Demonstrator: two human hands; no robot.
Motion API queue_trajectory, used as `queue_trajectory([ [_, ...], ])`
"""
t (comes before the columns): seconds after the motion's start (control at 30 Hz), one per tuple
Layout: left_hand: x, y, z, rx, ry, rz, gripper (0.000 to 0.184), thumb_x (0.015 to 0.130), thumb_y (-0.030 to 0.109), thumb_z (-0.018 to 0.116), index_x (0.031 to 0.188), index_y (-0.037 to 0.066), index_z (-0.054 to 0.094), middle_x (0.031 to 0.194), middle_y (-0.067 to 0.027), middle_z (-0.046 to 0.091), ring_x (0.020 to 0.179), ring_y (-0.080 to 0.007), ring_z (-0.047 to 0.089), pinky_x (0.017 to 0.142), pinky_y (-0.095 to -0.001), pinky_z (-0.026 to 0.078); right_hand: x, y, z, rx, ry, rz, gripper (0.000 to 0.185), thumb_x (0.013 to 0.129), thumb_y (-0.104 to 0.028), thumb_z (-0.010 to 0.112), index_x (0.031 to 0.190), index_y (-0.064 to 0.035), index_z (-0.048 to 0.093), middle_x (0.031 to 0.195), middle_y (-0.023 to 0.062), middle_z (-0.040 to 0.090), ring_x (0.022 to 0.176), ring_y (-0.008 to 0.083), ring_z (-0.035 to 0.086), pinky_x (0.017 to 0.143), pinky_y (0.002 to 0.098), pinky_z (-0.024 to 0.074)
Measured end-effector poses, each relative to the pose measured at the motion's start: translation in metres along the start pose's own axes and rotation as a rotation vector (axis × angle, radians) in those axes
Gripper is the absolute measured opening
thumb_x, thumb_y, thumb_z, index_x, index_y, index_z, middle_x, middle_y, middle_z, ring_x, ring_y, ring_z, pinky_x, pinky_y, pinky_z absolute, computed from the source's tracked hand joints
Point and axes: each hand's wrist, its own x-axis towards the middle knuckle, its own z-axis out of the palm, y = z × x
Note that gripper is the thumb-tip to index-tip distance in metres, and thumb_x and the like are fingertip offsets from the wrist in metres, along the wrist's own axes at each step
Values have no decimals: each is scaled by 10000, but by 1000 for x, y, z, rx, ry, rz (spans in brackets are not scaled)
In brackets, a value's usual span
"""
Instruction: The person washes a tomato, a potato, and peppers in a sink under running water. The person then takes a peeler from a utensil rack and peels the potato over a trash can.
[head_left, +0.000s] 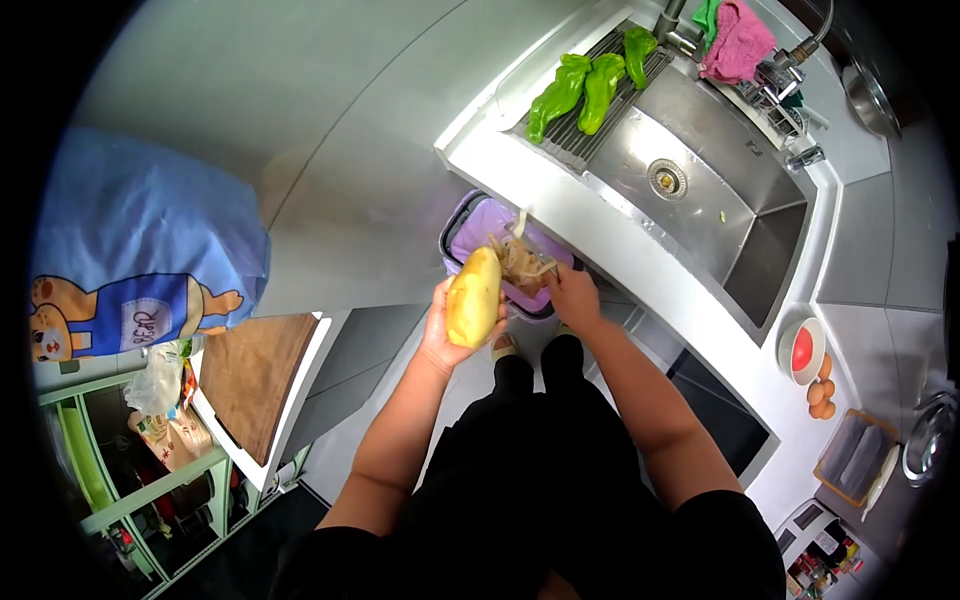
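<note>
A large, mostly peeled yellow potato (474, 298) lies in my left hand (437, 332), whose fingers are wrapped round it from below. My right hand (575, 298) is closed just to the right of the potato, on what looks like a peeler (547, 268); most of it is hidden by the fingers. Below both hands stands a bin with a lilac liner (468, 232). Brown and pale peelings (518, 265) are heaped inside it, partly covered by the potato.
Green peppers (598, 92) rest on a drain rack beside the steel sink (690, 130). Several eggs (820, 398) and a white bowl (801, 351) sit on the right counter. At left are a blue bear-print bag (150, 220), a wooden board (252, 380) and a shelf rack (150, 500).
</note>
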Motion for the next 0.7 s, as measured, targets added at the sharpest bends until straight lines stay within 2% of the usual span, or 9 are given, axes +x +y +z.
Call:
queue_trajectory([
  [0.07,-2,3,3,228,179,138,532,799,465,444,1158,74,466,1031,-144,527,844,-280,544,701,-381,497,-3,15,12,-68,-65,10,311,821,-330,500,795,-26,558,632,204,568,625,383,568,576,469,448],
  [0.13,-2,10,2,290,149,159,531,809,469,434,1167,78,460,1050,-140,529,858,-285,554,680,-381,498,-2,1,5,-134,-128,15,320,822,-333,504,783,-19,551,631,207,565,624,387,565,570,466,444],
  [0.23,2,11,-9,353,158,204,521,826,468,417,1175,83,456,1052,-131,541,861,-291,567,636,-380,497,-15,-25,-21,6,-145,15,304,824,-320,508,817,-17,540,620,199,560,600,379,561,540,456,435],
  [0.4,11,7,-1,471,337,258,501,840,452,392,1168,80,461,1015,-132,562,783,-285,583,580,-374,490,-28,-47,-35,102,-90,-290,290,807,-329,522,802,-44,572,591,165,555,558,350,556,509,438,439],
  [0.57,3,-5,8,507,183,21,481,846,412,383,1169,65,460,1014,-141,568,749,-285,588,577,-379,492,-3,-7,-29,-125,-83,-192,239,788,-290,544,763,-54,565,592,176,545,570,358,553,511,449,431],
  [0.6,2,-7,14,514,186,17,481,846,412,383,1169,65,460,1014,-141,568,749,-285,588,577,-379,492,-2,2,-30,-210,-133,-160,220,792,-266,546,779,-46,557,592,191,531,578,367,547,504,454,415],
  [0.63,4,-9,20,550,178,48,487,842,416,389,1170,63,462,1015,-141,570,751,-281,589,575,-381,493,-1,7,-27,-138,-63,-77,260,799,-273,542,723,-27,516,587,190,534,575,380,538,512,459,416],
  [0.67,5,-10,23,577,169,89,493,839,419,396,1170,61,463,1017,-141,571,752,-277,590,573,-384,494,2,12,-24,-142,-69,-93,260,799,-273,542,723,-27,516,587,190,534,575,380,538,512,459,416],
  [0.7,8,-6,17,558,215,123,485,835,430,397,1143,65,483,997,-132,577,742,-260,590,574,-376,496,0,2,-28,-87,-77,-6,254,804,-292,527,753,-44,548,613,193,553,612,379,555,545,468,434],
])
